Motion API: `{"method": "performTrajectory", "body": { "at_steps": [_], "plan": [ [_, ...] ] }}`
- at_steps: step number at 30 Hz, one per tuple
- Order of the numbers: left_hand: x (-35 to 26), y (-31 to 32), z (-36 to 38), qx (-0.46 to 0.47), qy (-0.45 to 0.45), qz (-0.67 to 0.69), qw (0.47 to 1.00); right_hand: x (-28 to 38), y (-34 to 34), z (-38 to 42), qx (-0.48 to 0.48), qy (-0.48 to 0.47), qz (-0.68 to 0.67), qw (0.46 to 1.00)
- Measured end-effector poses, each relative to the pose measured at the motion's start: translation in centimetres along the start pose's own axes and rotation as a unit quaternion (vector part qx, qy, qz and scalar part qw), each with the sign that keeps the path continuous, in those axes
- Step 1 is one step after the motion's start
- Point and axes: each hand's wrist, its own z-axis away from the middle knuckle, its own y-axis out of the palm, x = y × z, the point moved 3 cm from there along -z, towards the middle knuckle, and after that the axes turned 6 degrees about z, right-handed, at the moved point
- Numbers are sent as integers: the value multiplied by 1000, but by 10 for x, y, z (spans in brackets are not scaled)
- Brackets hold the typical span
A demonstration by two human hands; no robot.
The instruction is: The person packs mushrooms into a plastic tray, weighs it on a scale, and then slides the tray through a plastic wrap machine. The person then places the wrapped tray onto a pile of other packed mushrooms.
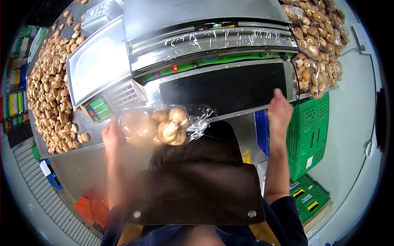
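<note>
Left hand (111,133) is gripping the near end of a clear bag of mushrooms (172,127) in front of the scale (104,92). Right hand (280,110) is hovering apart, bag-free, by the black mat (225,86); its finger closure, cannot tell.

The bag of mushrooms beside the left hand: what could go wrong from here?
The bag sits at the front edge of the table, with only the left hand at one end and the right hand well apart; it might slip and drop. Its crumpled end may let mushrooms spill if unsealed, which I cannot tell. The left arm might also knock off loose mushrooms.
</note>
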Motion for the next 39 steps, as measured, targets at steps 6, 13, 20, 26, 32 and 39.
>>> {"method": "performTrajectory", "body": {
  "at_steps": [6, 13, 20, 26, 32, 39],
  "plan": [
    [20, -17, -1, -5, -12, -37, 999, -10, 64, 68, 309, 75, 59, 946],
    [19, -11, 7, 6, -15, -49, 999, -29, 102, 88, 284, -36, 140, 948],
    [19, 22, 39, 3, 11, 30, 999, -20, 91, 74, 165, 69, -158, 971],
    [52, 2, 40, 44, 135, -69, 987, -27, 74, 57, -31, 235, -376, 896],
    [71, -8, 40, 13, -10, -38, 999, -111, 33, 59, -22, 332, -511, 792],
    [139, 4, 12, 196, 22, -325, 925, -192, 75, 74, 140, 78, 298, 941]
  ]
}}
